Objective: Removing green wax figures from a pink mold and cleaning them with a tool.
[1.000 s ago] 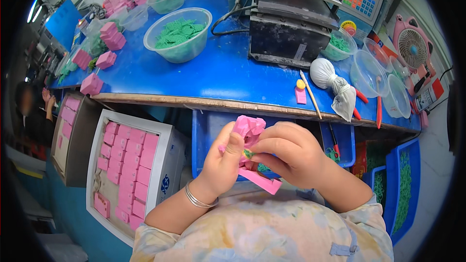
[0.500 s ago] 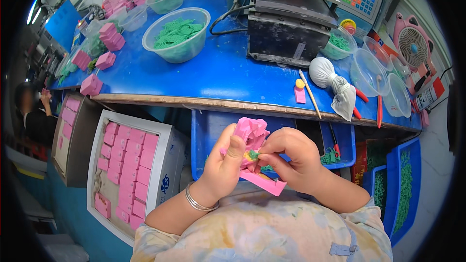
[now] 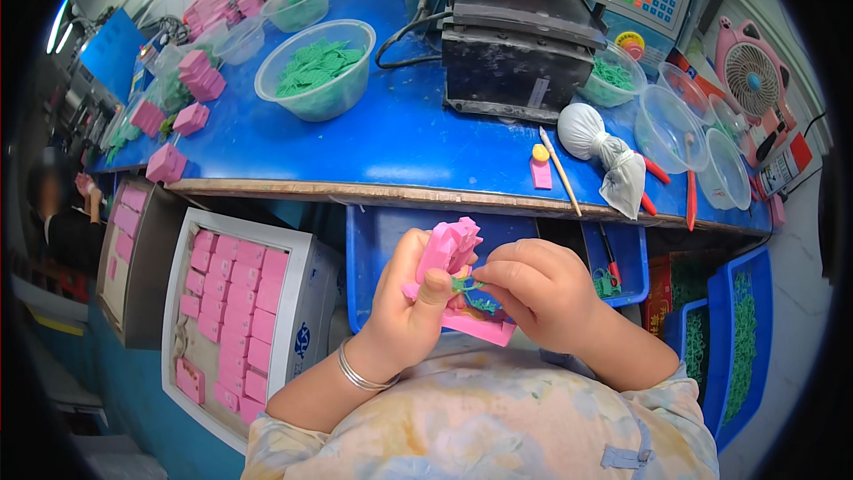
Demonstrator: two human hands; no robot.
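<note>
My left hand (image 3: 404, 302) is wrapped round a pink rubber mould (image 3: 451, 244), bending it so that its two halves gape apart. The lower flap of the mould hangs down toward my lap. Inside the gap there is a bit of yellow and a thin green branching piece (image 3: 463, 285), which looks like wax. My right hand (image 3: 544, 283) pinches the outer end of that green piece between thumb and forefinger. The other end of the piece is still at the mould. Below both hands lies a blue tray (image 3: 366, 240) with loose green pieces.
A blue workbench (image 3: 409, 147) carries a bowl of green pieces (image 3: 320, 69), a black press-like machine (image 3: 515, 71), a white tied cloth pouch (image 3: 582, 132), red-handled pliers (image 3: 692, 200) and a brush (image 3: 562, 169). A white box (image 3: 306, 302) of pink moulds stands left. Another person (image 3: 67, 213) sits far left.
My right hand has drawn slightly up and away from the mould, and more of the green piece now shows. The mould's upper half has tilted in my left hand.
</note>
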